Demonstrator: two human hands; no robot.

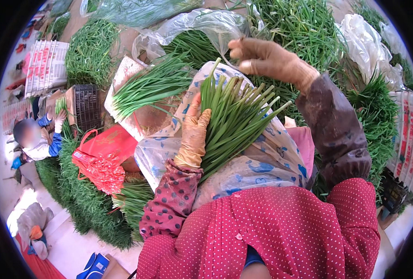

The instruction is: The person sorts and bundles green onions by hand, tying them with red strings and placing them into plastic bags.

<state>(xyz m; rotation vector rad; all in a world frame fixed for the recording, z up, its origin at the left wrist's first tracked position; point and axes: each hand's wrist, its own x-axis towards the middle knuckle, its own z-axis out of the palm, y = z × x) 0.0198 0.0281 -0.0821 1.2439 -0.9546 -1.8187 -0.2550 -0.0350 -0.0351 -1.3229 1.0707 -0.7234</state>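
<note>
A translucent plastic lap sheet with blue patterns (262,171) bears a fanned bundle of long green stalks (232,125). Beyond, rightward, the brown-gloved right hand (276,61) hangs with fingers parted; the yellowish-gloved left hand (192,139) touches the bundle's left side, its closure unclear.

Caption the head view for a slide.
Left hand against green stalks over patterned plastic; right hand apart, loosely curled.

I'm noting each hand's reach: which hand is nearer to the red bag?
Left. The left hand, against the green stalks, is to the right of the red bag, apart from it; the right hand is raised, farther up and to the right.
</note>
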